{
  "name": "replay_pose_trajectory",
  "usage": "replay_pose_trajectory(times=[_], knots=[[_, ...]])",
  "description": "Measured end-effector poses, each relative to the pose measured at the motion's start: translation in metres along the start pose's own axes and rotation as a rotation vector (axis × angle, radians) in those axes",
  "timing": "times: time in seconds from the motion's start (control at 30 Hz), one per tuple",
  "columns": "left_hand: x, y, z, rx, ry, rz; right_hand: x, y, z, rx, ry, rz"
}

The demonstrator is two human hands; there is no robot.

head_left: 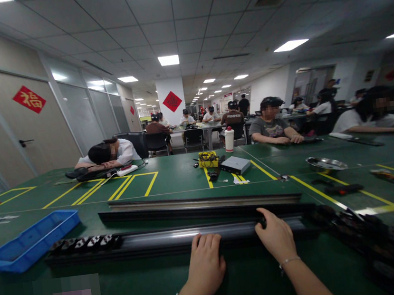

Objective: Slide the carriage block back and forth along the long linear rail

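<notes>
A long dark rail with a shiny inner channel (154, 238) lies across the green table in front of me. Several black and silver parts (86, 243) sit in a row at its left end. My left hand (208, 261) rests on the rail's near edge near the middle, its fingers bent together over it; whether they grip it is hidden. Farther right, my right hand (275, 234) is closed around a small black piece (262, 221) at the channel, thumb and fingers pinched. Behind lies a second long rail (204, 205), roughly parallel and touched by neither hand.
A blue tray (32, 239) stands at the left. Dark parts (384, 239) are heaped at the right. Farther back are a grey box (235, 164), a yellow object wrapped in cable (208, 159), a white bottle (229, 140) and a metal bowl (326, 164). People sit around the tables.
</notes>
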State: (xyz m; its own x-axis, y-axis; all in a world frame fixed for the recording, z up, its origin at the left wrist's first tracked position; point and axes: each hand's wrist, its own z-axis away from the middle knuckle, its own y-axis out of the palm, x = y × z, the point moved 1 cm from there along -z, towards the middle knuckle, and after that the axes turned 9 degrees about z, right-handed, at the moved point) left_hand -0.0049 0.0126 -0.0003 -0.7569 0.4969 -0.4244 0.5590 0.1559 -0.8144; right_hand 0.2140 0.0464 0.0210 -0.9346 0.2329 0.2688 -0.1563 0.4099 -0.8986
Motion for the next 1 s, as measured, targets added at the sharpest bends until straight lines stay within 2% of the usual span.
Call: replay_pose_trajectory(times=[1.0], knots=[[-0.0001, -0.0002, 0.0016, 0.009, 0.002, -0.039, -0.0067, 0.0020, -0.0016, -0.005, 0.066, -0.043]])
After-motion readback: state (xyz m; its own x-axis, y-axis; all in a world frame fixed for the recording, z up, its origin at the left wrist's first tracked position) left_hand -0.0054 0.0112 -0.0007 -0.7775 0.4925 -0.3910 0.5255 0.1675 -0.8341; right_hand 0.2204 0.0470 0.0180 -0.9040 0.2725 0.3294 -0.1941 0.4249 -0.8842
